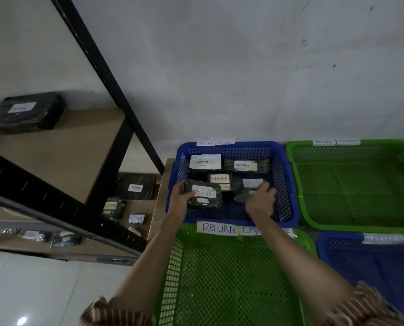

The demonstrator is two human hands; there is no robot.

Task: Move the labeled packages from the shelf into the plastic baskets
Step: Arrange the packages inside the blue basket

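A blue plastic basket point(288, 184) stands on the floor by the wall and holds several black packages with white RETURN labels. My left hand point(181, 196) grips one such package point(204, 195) by its left end, low inside the basket. My right hand point(261, 200) curls over another black package point(242, 196) at the basket's right side and holds it. More labeled black packages point(136, 187) lie on the lower shelf point(146, 208) to the left, and one large package point(24, 112) sits on the upper shelf.
A green basket point(231, 278) labeled RETURN sits right in front of me, under my forearms. Another green basket point(351, 184) stands to the right of the blue one, and a second blue basket point(372, 262) at the lower right. The black shelf frame point(106, 74) rises on the left.
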